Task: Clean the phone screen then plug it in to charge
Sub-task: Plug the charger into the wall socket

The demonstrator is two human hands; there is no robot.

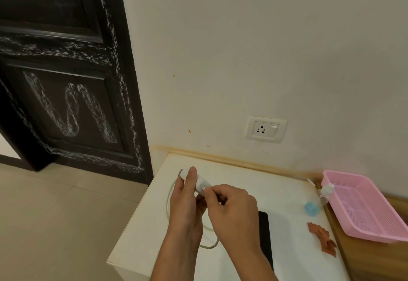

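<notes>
My left hand (187, 201) grips a white charger adapter (199, 182) above the white table (276, 190). My right hand (231, 205) pinches the cable's plug end at the adapter's port. The pale charging cable (169, 201) loops down from my hands onto the table. A black phone (266, 234) lies flat on the table, partly hidden behind my right wrist. A brown cloth (322, 237) lies crumpled right of the phone. The wall socket with its switch (266, 129) sits on the wall above the table.
A pink plastic basket (375, 194) stands on a wooden surface at the right. A small clear spray bottle (324, 192) and a blue cap (311, 209) lie near it. A dark door (66, 81) stands at the left, with tiled floor below.
</notes>
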